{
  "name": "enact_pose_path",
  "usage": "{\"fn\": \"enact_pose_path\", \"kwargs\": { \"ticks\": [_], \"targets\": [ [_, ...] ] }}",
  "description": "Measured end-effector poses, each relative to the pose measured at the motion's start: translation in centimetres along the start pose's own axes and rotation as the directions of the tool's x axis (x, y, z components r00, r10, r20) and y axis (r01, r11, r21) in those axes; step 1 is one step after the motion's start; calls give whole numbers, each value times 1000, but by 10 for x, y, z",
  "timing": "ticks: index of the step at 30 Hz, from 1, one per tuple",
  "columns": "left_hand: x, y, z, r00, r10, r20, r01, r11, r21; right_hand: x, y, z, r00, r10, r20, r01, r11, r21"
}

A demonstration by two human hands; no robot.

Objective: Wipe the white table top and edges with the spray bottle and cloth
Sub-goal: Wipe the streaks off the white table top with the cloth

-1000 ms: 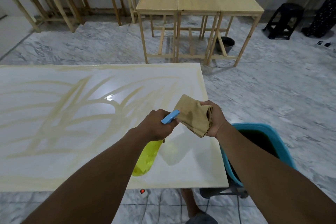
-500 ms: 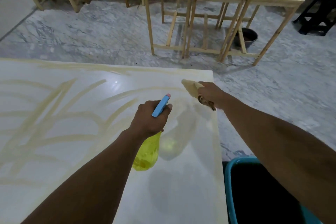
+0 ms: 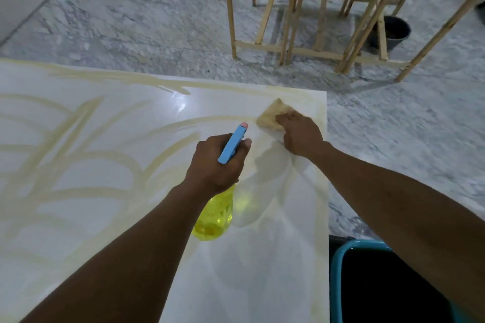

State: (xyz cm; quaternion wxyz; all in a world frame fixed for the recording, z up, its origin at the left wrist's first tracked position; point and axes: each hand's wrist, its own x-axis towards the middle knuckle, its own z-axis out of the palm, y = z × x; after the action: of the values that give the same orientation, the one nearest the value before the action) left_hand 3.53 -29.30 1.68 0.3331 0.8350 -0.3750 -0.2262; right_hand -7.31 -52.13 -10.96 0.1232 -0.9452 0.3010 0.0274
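Here the white table point(image 3: 110, 217) fills the lower left of the view and serves as the reference for all positions. Its glossy top carries broad yellowish curved streaks across the left and centre, and a yellowish band runs along its far edge and right edge. A bright light reflection sits on the top near the far edge.

Beyond the far edge lies a grey marbled floor point(image 3: 131, 21). Past the far right corner stand pale wooden tables point(image 3: 301, 21), only legs and rails in view, with a dark bucket point(image 3: 393, 31) on the floor beneath them. Just off the table's near right edge is a blue-rimmed bin point(image 3: 338, 265) with a dark interior.

Above the table's right half, the left hand point(image 3: 217, 162) is closed around the neck of the spray bottle point(image 3: 214, 217); the blue trigger head points toward the far edge, and the yellow translucent body hangs below the fist, toward the near side.

At the far right corner of the table, the right hand point(image 3: 299, 134) lies palm down, fingers spread flat, pressing the tan cloth point(image 3: 270, 118) against the top. The cloth protrudes from under the fingertips toward the far edge, just inside the right edge.
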Motion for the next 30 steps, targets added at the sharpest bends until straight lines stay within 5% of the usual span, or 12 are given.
{"fn": "enact_pose_path", "kwargs": {
  "ticks": [11,19,27,30],
  "targets": [
    [-30,-25,0,1000,-1,-3,1,1000,1,-37,-23,35,1000,8,-18,-5,986,166],
    [-105,-44,-22,999,23,26,-21,997,-78,-149,-85,87,999,-31,-12,33,923,384],
    [-193,-67,-48,1000,-4,7,5,989,-146,-280,-186,110,1000,-25,13,18,925,379],
    [-210,-72,-50,1000,2,11,-1,990,-142,-305,-211,94,978,63,201,-156,856,493]
  ]
}}
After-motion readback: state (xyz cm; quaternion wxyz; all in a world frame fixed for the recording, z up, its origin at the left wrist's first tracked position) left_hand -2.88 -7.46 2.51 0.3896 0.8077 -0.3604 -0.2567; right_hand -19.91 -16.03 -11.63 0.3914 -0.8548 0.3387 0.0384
